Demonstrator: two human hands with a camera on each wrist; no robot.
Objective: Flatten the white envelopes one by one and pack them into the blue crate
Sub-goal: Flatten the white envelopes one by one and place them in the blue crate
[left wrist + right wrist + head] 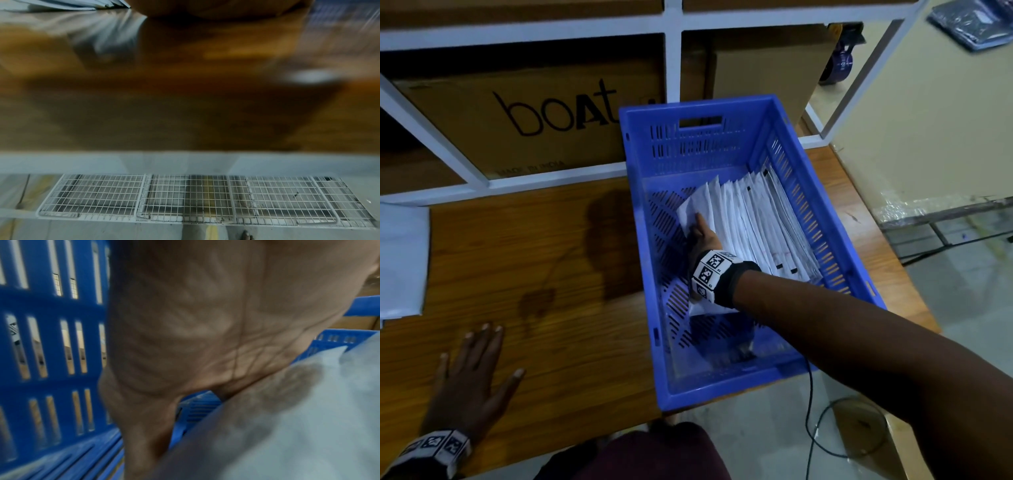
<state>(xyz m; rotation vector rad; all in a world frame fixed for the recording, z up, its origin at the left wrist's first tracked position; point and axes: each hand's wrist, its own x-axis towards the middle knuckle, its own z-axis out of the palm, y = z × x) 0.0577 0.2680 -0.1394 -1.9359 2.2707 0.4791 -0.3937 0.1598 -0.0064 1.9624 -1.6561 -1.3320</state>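
Note:
The blue crate (698,150) stands on the wooden table (551,260), its right half holding a row of white envelopes (763,219) on edge, leaning against the right wall. My right hand (700,226) reaches into the crate and grips the leftmost white envelope (698,198), thumb on its front face. In the right wrist view the palm (205,321) lies against that envelope (298,426), the fingers showing as shadows behind it. My left hand (479,353) rests flat on the table, fingers spread. More white envelopes (400,260) lie at the table's left edge.
Behind the crate a white shelf frame holds cardboard boxes, one of them printed "boAt" (534,120). A black cable (811,411) hangs off the table's near edge to the floor. A cardboard box (866,431) sits on the floor at lower right.

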